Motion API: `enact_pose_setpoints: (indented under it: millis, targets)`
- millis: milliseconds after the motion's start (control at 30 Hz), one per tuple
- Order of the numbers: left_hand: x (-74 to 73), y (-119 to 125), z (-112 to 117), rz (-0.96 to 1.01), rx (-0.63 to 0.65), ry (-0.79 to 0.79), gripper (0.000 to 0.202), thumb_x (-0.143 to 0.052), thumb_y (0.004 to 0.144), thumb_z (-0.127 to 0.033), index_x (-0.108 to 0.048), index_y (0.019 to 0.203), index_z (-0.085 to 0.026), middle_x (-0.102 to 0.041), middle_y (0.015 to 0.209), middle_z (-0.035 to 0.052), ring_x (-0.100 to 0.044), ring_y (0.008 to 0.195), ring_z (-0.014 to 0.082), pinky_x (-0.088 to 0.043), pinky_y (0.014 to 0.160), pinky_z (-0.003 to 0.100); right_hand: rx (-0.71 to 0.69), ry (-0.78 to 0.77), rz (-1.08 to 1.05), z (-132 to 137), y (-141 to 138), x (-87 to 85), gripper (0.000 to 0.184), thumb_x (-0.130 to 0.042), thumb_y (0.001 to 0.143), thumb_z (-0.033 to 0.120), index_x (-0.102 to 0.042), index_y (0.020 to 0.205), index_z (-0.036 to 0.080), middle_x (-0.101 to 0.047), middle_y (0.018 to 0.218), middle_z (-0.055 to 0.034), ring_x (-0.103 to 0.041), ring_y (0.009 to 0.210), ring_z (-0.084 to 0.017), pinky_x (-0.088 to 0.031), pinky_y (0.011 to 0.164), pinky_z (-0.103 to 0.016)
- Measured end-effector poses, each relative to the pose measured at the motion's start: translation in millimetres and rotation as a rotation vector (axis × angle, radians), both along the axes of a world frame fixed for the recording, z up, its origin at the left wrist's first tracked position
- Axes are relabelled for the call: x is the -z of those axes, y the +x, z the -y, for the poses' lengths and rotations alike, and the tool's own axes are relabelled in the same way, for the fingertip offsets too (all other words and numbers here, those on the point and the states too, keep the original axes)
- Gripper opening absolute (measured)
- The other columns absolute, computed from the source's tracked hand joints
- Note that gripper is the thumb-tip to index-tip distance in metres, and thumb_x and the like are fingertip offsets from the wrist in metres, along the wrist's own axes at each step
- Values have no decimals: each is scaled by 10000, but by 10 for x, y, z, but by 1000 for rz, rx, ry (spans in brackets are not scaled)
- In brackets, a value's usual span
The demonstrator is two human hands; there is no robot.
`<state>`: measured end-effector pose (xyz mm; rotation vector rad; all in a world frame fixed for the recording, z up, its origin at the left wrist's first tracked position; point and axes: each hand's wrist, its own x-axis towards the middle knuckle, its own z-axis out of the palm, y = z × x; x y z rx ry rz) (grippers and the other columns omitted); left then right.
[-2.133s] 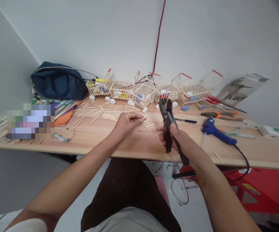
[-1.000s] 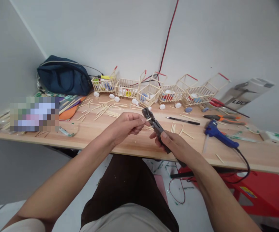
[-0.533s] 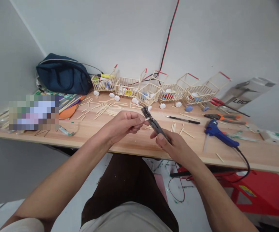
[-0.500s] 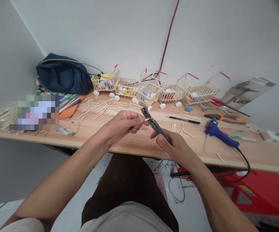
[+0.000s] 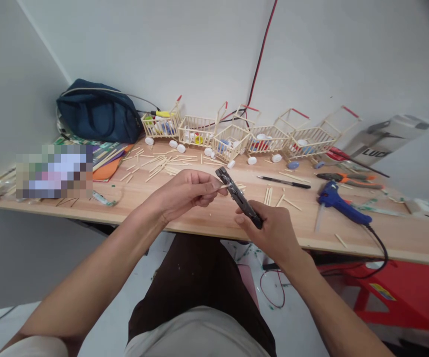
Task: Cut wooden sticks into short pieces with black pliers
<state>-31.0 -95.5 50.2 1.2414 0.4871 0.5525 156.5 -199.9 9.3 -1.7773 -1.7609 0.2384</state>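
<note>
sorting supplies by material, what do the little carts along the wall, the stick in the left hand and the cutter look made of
Small pale slatted carts: likely unfinished wood or bamboo sticks, matt, with red handles.
Thin pale stick in the left hand: seemingly the same bare wood.
Dark cutter in the right hand: probably dull worn metal.

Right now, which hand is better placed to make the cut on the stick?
Right hand: it grips the cutter handles, with the cutter's head at the wooden stick. The left hand only pinches the stick.
</note>
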Motion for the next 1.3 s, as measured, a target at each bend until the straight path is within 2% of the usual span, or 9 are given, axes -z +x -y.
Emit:
enact_pose_setpoints:
  millis: [100, 233, 300, 467, 600, 900, 1033, 1133, 1300]
  targets:
    - [49, 9, 6, 55, 22, -58, 245, -680, 781, -303, -661, 772, -59, -405, 568, -23, -316, 524, 49, -207, 505, 199, -11, -10, -135, -23, -15, 13, 561, -426, 849, 646, -690, 803, 153, -476, 513, 14, -426, 495, -127, -270, 505, -255]
    - [113, -8, 11, 104, 40, -108, 244, -656, 807, -328, -633, 796, -86, -355, 581, -40, -288, 527, 49, -216, 502, 180, -102, -87, -288, -53, -14, -27, 589, -355, 887, 643, -669, 1019, 163, -506, 576, 18, -467, 543, -140, -336, 549, -255]
    - [138, -24, 13, 112, 35, -108, 225, -640, 821, -319, -617, 809, -96, -358, 588, -41, -286, 527, 49, -228, 503, 174, -130, -103, -250, -60, -16, -58, 565, -372, 889, 627, -643, 1067, 164, -550, 641, 8, -492, 585, -147, -353, 574, -259]
    - [168, -46, 25, 126, 19, -79, 194, -600, 856, -300, -594, 843, -107, -365, 605, -38, -303, 533, 54, -243, 508, 172, -147, -134, -162, -68, -57, -114, 480, -396, 894, 583, -630, 993, 176, -646, 781, -26, -560, 685, -168, -383, 622, -264]
    - [161, -42, 40, 113, 0, -45, 234, -579, 874, -332, -596, 827, -103, -356, 577, -42, -296, 523, 58, -237, 505, 180, -91, -131, -83, -76, -87, -131, 496, -409, 874, 616, -636, 988, 190, -659, 765, -24, -575, 672, -181, -367, 605, -270]
    - [163, -44, 57, 120, -33, 34, 246, -653, 819, -346, -577, 784, -115, -370, 562, -47, -292, 513, 59, -201, 511, 213, 11, 33, 120, -59, -101, -79, 484, -520, 812, 621, -625, 1012, 193, -654, 760, -33, -598, 684, -215, -383, 621, -297]
    - [189, -31, 70, 126, -68, 44, 279, -687, 782, -364, -557, 775, -117, -383, 567, -48, -286, 513, 59, -195, 516, 225, 27, 104, 214, -67, -91, -66, 504, -574, 785, 590, -599, 1080, 182, -677, 911, -76, -617, 818, -265, -424, 694, -340]
    - [204, -13, 85, 128, -96, 38, 280, -690, 778, -363, -549, 773, -121, -376, 570, -51, -282, 515, 59, -198, 520, 227, 9, 149, 221, -83, -78, -63, 538, -588, 779, 579, -578, 1122, 164, -671, 997, -112, -609, 896, -290, -444, 760, -376]
    - [208, -5, 99, 130, -120, 60, 307, -705, 757, -393, -550, 762, -128, -373, 568, -50, -284, 513, 60, -193, 519, 228, 5, 168, 196, -79, -60, -51, 543, -591, 781, 583, -577, 1138, 174, -677, 1001, -119, -620, 882, -281, -456, 762, -374]
